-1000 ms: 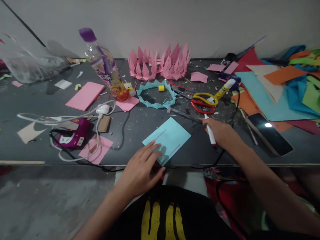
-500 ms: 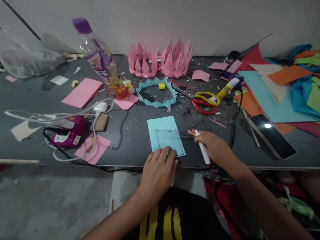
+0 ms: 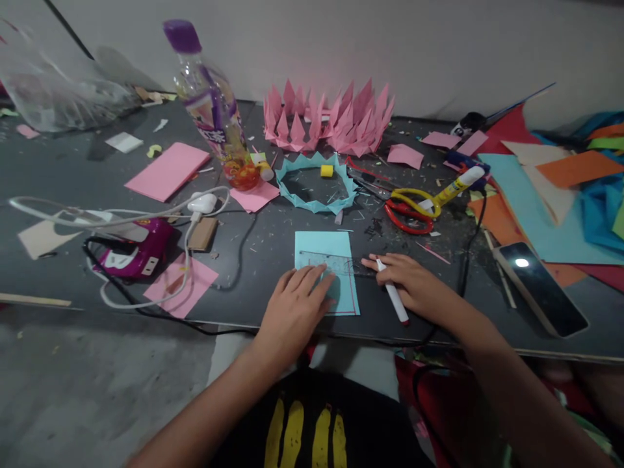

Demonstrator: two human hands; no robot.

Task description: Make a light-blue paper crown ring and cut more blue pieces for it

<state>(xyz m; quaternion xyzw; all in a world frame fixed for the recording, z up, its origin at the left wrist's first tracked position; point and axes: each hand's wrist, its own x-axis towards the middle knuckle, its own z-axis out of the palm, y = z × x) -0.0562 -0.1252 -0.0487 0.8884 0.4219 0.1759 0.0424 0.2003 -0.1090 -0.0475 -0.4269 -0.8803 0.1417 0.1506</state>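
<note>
A light blue sheet (image 3: 324,242) with dark red lines near its right and lower edges lies at the table's front. Across it rests a clear ruler (image 3: 336,261), reaching past the sheet's right edge. My left hand (image 3: 297,305) lies with its fingers spread over the sheet and the ruler's left part. My right hand (image 3: 414,283) has its fingertips on the ruler's right end and holds a white marker (image 3: 392,296) between its fingers; the marker's dark red end points down toward the table edge.
Behind the sheet stand a light blue paper ring (image 3: 316,205) and pink paper crowns (image 3: 336,123). Scissors (image 3: 414,211) and a glue stick (image 3: 458,185) lie right of them, a phone (image 3: 541,289) further right. At left are a bottle (image 3: 214,117), a purple power adapter (image 3: 141,250) and cables.
The ruler and sheet have shifted and turned slightly relative to each other. My left hand has moved up the sheet onto the ruler. The camera view has also shifted a little.
</note>
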